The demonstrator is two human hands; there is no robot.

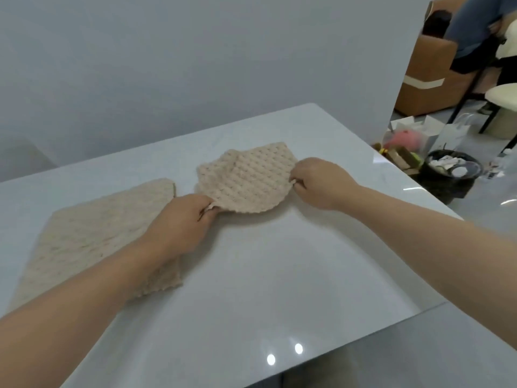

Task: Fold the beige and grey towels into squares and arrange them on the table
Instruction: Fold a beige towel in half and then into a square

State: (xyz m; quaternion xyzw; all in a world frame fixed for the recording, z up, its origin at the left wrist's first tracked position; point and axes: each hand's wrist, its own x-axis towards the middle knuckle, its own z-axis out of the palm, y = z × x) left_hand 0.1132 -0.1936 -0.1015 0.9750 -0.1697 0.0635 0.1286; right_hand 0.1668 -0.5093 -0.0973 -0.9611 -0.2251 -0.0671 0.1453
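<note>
Left hand [183,217] pinching near corner of small beige towel [246,177], right hand [317,182] pinching opposite corner. Towel rumpled, just right of flat beige towel [92,236] (already folded?). Risk: corners slipping, crooked square.

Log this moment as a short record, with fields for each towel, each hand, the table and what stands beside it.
small towel: beige, rumpled, held at its near edge
large towel: beige, lying flat at the table's left
left hand: pinches the small towel's near-left corner
right hand: pinches its near-right corner
table: white, glossy
beside table: black bin on the floor, to the right
</note>
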